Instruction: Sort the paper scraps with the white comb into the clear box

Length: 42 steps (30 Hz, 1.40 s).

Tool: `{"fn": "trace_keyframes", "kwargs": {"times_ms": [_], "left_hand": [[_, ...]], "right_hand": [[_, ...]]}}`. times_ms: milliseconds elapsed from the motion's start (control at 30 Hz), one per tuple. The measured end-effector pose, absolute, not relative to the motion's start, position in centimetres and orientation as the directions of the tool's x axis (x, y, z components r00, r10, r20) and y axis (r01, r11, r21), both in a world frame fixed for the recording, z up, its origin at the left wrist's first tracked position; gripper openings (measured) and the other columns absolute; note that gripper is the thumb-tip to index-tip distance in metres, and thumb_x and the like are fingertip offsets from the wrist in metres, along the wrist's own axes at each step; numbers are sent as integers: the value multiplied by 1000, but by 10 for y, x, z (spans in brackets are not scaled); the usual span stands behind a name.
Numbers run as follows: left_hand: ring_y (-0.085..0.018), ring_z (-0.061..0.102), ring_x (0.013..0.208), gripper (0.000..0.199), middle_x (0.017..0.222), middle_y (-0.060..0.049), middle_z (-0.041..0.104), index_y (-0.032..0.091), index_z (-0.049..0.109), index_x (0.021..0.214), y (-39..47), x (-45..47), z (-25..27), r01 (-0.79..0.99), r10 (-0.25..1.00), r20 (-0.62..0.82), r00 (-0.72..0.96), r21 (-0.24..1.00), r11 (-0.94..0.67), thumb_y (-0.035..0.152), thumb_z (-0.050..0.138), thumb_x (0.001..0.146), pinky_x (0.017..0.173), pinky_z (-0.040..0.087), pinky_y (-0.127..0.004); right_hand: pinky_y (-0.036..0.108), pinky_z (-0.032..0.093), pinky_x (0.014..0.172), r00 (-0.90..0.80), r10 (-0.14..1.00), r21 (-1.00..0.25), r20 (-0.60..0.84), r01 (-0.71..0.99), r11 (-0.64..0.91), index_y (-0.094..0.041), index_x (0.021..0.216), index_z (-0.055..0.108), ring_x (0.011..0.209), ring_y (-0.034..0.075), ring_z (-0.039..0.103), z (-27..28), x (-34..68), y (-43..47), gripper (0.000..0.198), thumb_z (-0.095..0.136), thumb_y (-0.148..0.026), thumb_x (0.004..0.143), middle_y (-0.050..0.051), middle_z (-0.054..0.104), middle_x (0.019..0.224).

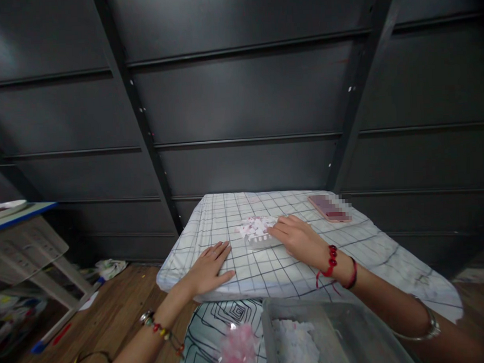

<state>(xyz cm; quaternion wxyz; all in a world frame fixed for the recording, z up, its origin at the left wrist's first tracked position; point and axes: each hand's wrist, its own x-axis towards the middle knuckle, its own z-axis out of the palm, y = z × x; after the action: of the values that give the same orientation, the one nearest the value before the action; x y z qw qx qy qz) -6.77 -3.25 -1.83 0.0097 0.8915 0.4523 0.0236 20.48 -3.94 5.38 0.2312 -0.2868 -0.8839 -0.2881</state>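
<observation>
My left hand (211, 268) lies flat on the checked cloth (227, 214) of the table, fingers stretched out and holding nothing. My right hand (293, 237) is at the right side of a small white basket (260, 241) with slotted walls. Its fingers are bent down at the basket's rim, and the fingertips are partly hidden, so what they grip, if anything, does not show. White paper-like pieces with pink marks (257, 225) heap up in the basket, and some spill over its left edge.
A phone (329, 207) lies at the table's back right. Below the near edge stand a grey plastic bin (342, 326) with more white pieces (297, 343) and a clear bag of pink things (239, 347). A side table (29, 231) is at left; a dark panelled wall (239, 102) rises behind.
</observation>
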Motion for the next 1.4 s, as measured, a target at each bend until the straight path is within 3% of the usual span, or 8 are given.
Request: {"fn": "trace_keyframes", "kwargs": {"times_ms": [233,667,833,1067,1267,1400], "left_hand": [[-25,16,131,69,143,-11,21,13,25,137,-34,-66,-16,811,812,24,583,40,-583,58,28,85,105,18,-41],[-25,17,131,71,142,-11,22,12,26,137,-30,-68,-22,803,803,41,594,34,-595,61,26,85,105,18,-40],[-25,18,130,70,142,-11,22,12,26,136,-31,-67,-18,806,806,29,591,25,-592,60,26,85,105,19,-41],[-28,19,130,68,142,-9,23,16,26,136,-30,-67,-19,795,798,53,600,74,-603,60,28,85,104,19,-44],[-27,19,130,68,142,-10,23,15,26,136,-29,-68,-21,798,801,46,597,71,-599,59,29,85,105,18,-42],[-27,18,130,68,142,-11,23,15,26,136,-30,-67,-19,800,803,39,595,64,-596,59,29,85,104,18,-42]], "right_hand": [[31,28,63,-688,411,342,598,683,646,-13,87,61,71,18,42,55,210,-37,26,41,0,77,4,60,71],[29,36,67,-721,424,136,548,577,805,-16,90,57,76,15,49,56,273,-75,28,35,-2,81,4,61,78],[30,38,66,-671,431,146,603,624,768,-16,92,58,74,16,50,55,270,-73,31,34,-1,78,5,61,76],[30,39,67,-672,502,64,545,630,774,-17,87,59,73,15,52,49,271,-80,30,35,-3,79,4,61,75],[29,38,68,-676,510,66,531,633,771,-19,86,57,71,14,51,55,287,-97,28,34,-3,80,3,60,72],[29,38,68,-676,476,142,562,646,750,-17,89,57,72,15,51,62,286,-93,30,33,-2,78,4,60,73]]}}
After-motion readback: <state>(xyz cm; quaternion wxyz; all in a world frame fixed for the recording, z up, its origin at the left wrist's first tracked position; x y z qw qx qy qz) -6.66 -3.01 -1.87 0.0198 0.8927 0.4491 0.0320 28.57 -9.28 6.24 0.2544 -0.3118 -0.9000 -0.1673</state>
